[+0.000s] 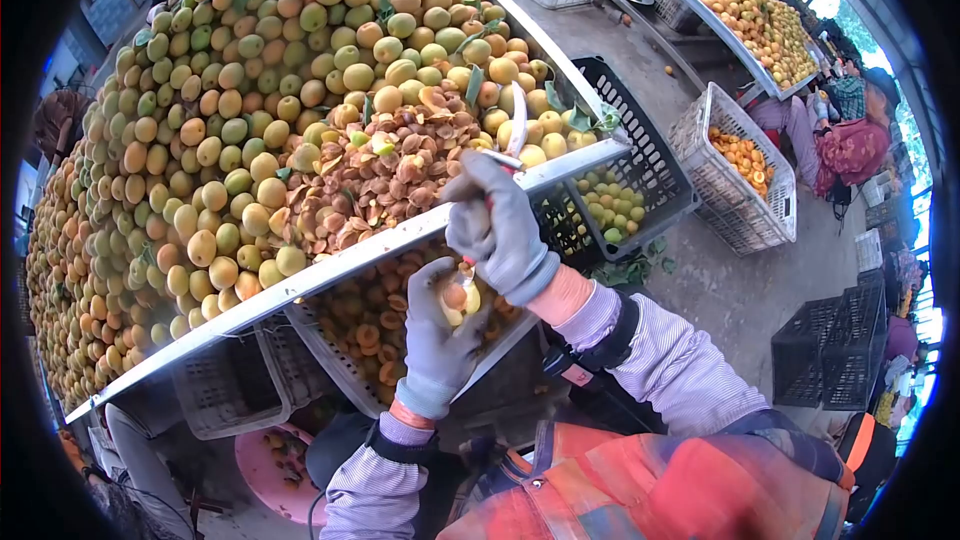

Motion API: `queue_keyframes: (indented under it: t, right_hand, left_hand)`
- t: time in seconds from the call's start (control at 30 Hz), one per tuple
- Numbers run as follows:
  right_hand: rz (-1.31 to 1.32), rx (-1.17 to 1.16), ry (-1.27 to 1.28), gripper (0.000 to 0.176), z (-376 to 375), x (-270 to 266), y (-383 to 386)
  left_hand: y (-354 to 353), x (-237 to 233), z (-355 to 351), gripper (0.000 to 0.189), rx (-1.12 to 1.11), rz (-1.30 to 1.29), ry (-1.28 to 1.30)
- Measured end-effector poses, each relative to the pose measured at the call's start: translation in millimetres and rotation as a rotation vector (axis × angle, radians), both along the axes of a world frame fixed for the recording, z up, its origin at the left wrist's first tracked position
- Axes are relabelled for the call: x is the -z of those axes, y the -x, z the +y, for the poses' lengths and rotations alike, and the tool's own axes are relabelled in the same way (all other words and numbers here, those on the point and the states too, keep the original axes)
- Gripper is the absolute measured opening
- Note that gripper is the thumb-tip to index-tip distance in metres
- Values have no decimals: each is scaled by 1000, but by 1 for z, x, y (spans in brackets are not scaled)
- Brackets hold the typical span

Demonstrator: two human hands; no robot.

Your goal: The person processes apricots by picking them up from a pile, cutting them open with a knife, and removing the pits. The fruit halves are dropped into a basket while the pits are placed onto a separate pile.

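Gripping an opened fruit [461,300], left hand [438,345] has fingers closed round it, brown stone showing, just off the table [290,289] edge and over the crate [333,362] of split fruit. Right hand [490,230] is just above it, fingers curled round a slim tool [501,159]; exact grip hidden by the glove. Main risk, my read: wet flesh plus slick glove fabric, so the fruit could twist and the tool could skid into the left fingers. Hands are close, little margin. Squeeze too hard and the halves could tear or drop. Also, curved blade [519,120] lies loose among whole fruit beside the stone pile [400,165]; a careless reach could catch it.
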State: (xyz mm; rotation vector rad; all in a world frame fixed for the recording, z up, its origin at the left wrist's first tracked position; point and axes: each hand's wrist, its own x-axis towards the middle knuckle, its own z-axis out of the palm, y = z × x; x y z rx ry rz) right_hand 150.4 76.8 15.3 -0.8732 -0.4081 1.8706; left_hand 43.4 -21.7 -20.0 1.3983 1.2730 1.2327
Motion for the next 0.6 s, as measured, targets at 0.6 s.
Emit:
queue_keyframes:
  t: [0.6]
  right_hand:
    - [286,-57,16,39,4,14,4]
  left_hand:
    - [-9,7,0,42,-24,-280,64]
